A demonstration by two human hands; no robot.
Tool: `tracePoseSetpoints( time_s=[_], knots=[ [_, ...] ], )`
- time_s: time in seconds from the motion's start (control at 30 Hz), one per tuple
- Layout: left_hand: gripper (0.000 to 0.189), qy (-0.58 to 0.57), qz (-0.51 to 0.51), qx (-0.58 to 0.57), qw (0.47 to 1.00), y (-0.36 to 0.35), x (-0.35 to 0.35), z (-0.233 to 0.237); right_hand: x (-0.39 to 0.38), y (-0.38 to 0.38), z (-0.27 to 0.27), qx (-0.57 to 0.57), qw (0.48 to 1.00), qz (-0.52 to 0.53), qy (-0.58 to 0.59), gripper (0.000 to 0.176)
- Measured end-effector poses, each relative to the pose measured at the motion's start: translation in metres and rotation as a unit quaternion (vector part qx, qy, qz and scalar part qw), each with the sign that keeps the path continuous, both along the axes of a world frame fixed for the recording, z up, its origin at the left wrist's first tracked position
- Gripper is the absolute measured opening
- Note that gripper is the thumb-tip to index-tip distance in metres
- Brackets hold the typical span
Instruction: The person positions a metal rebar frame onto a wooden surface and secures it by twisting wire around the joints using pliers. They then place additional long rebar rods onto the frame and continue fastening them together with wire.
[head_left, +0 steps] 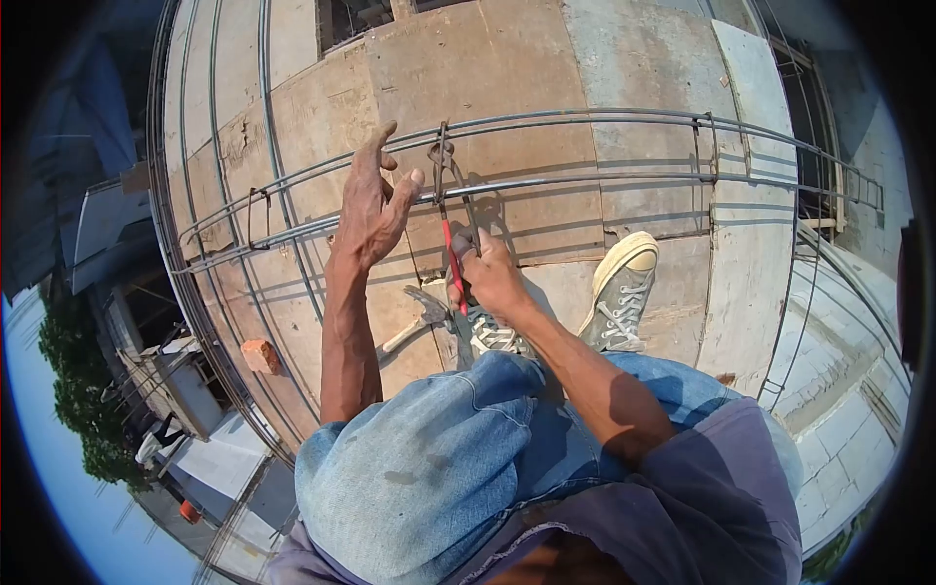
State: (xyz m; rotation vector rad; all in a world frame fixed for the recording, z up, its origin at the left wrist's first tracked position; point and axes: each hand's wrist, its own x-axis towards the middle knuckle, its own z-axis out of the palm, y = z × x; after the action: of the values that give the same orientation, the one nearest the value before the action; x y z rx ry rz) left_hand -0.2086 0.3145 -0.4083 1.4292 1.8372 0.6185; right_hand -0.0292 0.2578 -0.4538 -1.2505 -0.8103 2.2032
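Observation:
My right hand is closed round the handles of long pincers, one of them red. Their jaws reach up to a wire stirrup on the long steel rebar cage. Just left of the jaws, my left hand is raised by the bars with its fingers apart and nothing in it; its thumb points up near the lower bars. Whether it touches the bars I cannot tell. A hammer lies on the boards between my left forearm and my shoe.
Plywood boards form the deck beneath the bars. More long rods run along the left, where a brick piece lies near the deck edge. My shoe stands right of my hands. Openings show at the top and far right.

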Motion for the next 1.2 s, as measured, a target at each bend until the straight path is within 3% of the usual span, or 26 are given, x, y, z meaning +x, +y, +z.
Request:
tracePoseSetpoints(
  time_s=[0.07, 0.13, 0.17, 0.27, 0.3, 0.33, 0.4, 0.47, 0.53, 0.57, 0.6, 0.67, 0.8, 0.83, 0.9, 0.93, 1.0, 1.03, 1.1, 1.13, 1.2],
  knots=[
    [0.073, -0.014, 0.008, 0.000, 1.000, -0.003, -0.001, -0.004, -0.003, 0.003, -0.009, 0.015, 1.000, -0.008, 0.001, 0.026],
    [0.074, -0.028, 0.025, 0.002, 0.999, -0.004, 0.000, 0.003, -0.019, 0.007, -0.003, -0.064, 0.949, -0.305, 0.048, 0.024],
    [0.072, -0.019, 0.013, -0.015, 1.000, -0.006, 0.002, 0.006, -0.009, 0.014, -0.009, -0.012, 0.992, -0.127, 0.014, 0.024],
    [0.070, -0.016, -0.006, -0.021, 1.000, -0.009, 0.004, 0.004, -0.001, 0.019, -0.007, -0.036, 0.986, -0.153, 0.048, 0.025],
    [0.070, -0.022, -0.009, -0.023, 0.999, -0.008, 0.005, 0.004, -0.013, 0.016, -0.004, -0.042, 0.957, -0.282, 0.052, 0.026],
    [0.070, -0.029, -0.009, -0.032, 0.999, -0.011, 0.007, 0.004, -0.009, 0.016, -0.004, -0.042, 0.959, -0.277, 0.053, 0.026],
    [0.069, -0.027, -0.018, -0.028, 0.999, -0.014, 0.007, -0.001, 0.004, 0.018, -0.003, -0.013, 1.000, -0.008, -0.003, 0.027],
    [0.070, -0.045, 0.003, -0.008, 0.999, -0.018, 0.006, -0.004, -0.001, 0.016, -0.002, -0.019, 0.999, -0.043, -0.006, 0.027],
    [0.070, -0.029, -0.007, 0.003, 1.000, -0.018, 0.008, -0.007, -0.015, 0.010, -0.001, -0.030, 0.972, -0.231, -0.001, 0.025],
    [0.070, -0.013, -0.023, 0.009, 1.000, -0.019, 0.009, -0.008, -0.003, 0.013, -0.002, -0.034, 0.999, -0.020, -0.005, 0.023],
    [0.070, -0.013, -0.026, 0.008, 1.000, -0.020, 0.010, -0.007, -0.002, 0.013, -0.002, -0.035, 0.999, -0.022, -0.005, 0.023],
    [0.069, -0.058, 0.011, -0.018, 0.998, -0.020, 0.009, -0.002, -0.004, 0.014, -0.002, -0.061, 0.986, -0.152, -0.010, 0.023],
    [0.070, -0.033, -0.006, 0.000, 0.999, -0.018, 0.017, -0.004, 0.003, 0.010, -0.019, -0.052, 0.999, -0.016, 0.005, 0.020],
    [0.070, -0.044, -0.015, -0.002, 0.999, -0.020, 0.014, -0.006, 0.005, 0.016, -0.007, -0.054, 0.997, -0.038, -0.040, 0.019],
    [0.070, -0.009, -0.037, 0.043, 0.998, -0.018, 0.005, -0.010, -0.015, 0.010, -0.001, -0.047, 0.965, -0.258, 0.009, 0.020],
    [0.071, 0.024, -0.061, 0.076, 0.995, -0.021, 0.007, -0.014, -0.012, 0.012, -0.004, -0.049, 0.980, -0.186, -0.059, 0.020],
    [0.071, 0.025, -0.051, 0.079, 0.995, -0.018, 0.003, -0.014, -0.004, 0.019, -0.005, -0.081, 0.996, -0.026, -0.004, 0.020],
    [0.071, 0.006, -0.057, 0.084, 0.995, -0.019, 0.004, -0.014, -0.008, 0.012, -0.004, -0.084, 0.996, -0.019, -0.001, 0.020],
    [0.071, -0.004, -0.051, 0.040, 0.998, -0.016, 0.004, -0.007, -0.022, 0.012, -0.012, -0.059, 0.965, -0.248, -0.057, 0.026],
    [0.071, -0.022, -0.052, -0.017, 0.998, -0.019, 0.007, -0.003, -0.019, 0.008, -0.018, -0.061, 0.967, -0.240, -0.057, 0.026],
    [0.070, -0.005, -0.053, 0.015, 0.998, -0.023, 0.008, -0.011, -0.014, 0.007, -0.023, -0.025, 0.999, -0.032, -0.035, 0.026]
  ],
)
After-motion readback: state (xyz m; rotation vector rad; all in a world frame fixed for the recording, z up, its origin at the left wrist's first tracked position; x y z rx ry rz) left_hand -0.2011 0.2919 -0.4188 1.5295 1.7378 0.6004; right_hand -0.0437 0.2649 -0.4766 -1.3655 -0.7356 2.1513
